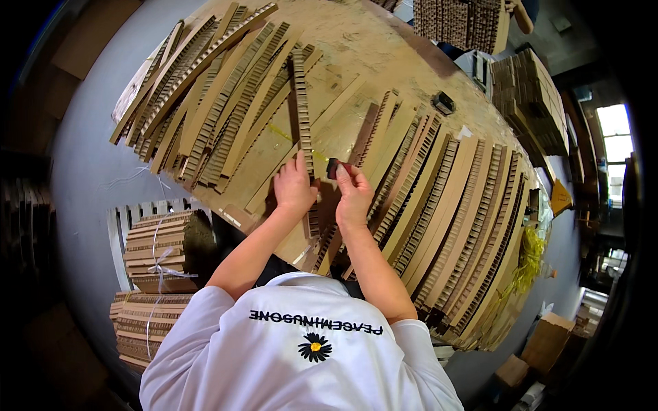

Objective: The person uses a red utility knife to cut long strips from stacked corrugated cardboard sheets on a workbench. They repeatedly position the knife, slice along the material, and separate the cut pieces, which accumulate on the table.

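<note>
My left hand (295, 183) grips a long honeycomb cardboard strip (301, 103), its thumb along the strip's right side. The strip lies lengthwise, pointing away from me, over the worktable. Just right of it, my right hand (353, 192) pinches a small black-and-red object (334, 168) between thumb and fingers; its exact kind is unclear. A thin yellow band (279, 131) runs across the table near the held strip, toward that object. More honeycomb strips (233, 96) lie in a loose heap at the far left. A row of strips (445, 219) fills the right side.
A black device (443, 103) sits on the worktable (356, 34) beyond the right row. Tied strip bundles (161, 250) stand at lower left. Yellow strapping (529, 257) hangs at the right edge. Cardboard stacks (528, 96) stand at far right, and another person's hand (524, 15) shows at the top.
</note>
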Motion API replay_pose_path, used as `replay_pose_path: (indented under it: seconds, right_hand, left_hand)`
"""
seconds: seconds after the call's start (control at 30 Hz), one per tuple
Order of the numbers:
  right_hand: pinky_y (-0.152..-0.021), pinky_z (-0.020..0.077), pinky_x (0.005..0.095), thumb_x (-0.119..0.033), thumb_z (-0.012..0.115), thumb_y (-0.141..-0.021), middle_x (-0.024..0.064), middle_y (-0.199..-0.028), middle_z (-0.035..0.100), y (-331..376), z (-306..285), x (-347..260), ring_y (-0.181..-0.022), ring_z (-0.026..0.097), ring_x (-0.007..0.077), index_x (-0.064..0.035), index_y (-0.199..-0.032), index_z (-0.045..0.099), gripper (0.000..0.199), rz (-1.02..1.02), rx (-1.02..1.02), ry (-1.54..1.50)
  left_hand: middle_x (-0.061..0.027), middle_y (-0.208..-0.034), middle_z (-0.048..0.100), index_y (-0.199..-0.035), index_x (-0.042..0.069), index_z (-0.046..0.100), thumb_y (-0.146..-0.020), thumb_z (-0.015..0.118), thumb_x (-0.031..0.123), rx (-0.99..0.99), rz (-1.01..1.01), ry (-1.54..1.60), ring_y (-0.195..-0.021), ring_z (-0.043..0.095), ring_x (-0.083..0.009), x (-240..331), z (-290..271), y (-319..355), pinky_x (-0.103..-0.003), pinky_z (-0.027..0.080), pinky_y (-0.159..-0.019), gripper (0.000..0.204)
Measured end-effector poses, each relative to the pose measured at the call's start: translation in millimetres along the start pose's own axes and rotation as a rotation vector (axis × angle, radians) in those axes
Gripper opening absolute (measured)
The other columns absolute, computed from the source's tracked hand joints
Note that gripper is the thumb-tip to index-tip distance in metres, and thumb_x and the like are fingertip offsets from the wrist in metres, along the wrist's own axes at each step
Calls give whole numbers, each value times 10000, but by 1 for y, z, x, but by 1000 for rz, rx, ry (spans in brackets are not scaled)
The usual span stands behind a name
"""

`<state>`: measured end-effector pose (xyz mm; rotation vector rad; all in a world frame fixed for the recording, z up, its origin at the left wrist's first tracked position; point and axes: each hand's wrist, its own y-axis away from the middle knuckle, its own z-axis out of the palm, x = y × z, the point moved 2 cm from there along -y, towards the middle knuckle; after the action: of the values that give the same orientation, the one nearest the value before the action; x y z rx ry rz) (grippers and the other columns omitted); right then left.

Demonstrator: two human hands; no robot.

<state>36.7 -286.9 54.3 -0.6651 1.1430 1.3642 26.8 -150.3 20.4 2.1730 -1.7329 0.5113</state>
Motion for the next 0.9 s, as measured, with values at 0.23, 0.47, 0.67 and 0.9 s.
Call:
replay_pose_path:
  seconds: [0.23, 0.47, 0.67, 0.9]
  right_hand:
    - [-884, 592, 295, -125, 767, -1022, 56, -1086, 753, -5, -59, -31, -960, 709, 140, 7, -1148, 742, 185, -39, 58, -74]
    - [-880, 548, 246, -122, 774, -1014, 32, -1033, 755, 10, -90, -41, -912, 675, 106, 16, -1159, 758, 201, -138, 172, 39]
    - [-961, 574, 384, -151, 756, -1032, 62, -1093, 748, 9, -88, -27, -990, 709, 188, -19, -1164, 708, 193, 53, 145, -73]
    - [-979, 557, 428, -159, 761, -1029, 70, -1119, 765, 4, -96, -32, -978, 715, 204, -58, -1164, 700, 179, 103, 118, -189]
  left_hand:
    - [-181, -1314, 578, -1534, 24, 479, -837, 748, 104, 39, 249, 33, -1140, 612, -401, -9, -17, 26, -487, 565, -916, 752]
    - [-175, -1311, 609, -1395, 48, 599, -920, 745, 230, 168, 383, -3, -1117, 639, -404, -6, -20, 39, -498, 574, -896, 529]
    - [-242, -1242, 642, -1238, 7, 623, -969, 737, 408, -309, 64, 246, -1044, 689, -446, 64, 31, 80, -498, 585, -904, 496]
    - [-197, -1176, 633, -1442, 56, 577, -918, 783, 234, -101, 100, 460, -1088, 658, -402, 38, 16, 63, -510, 569, -903, 591]
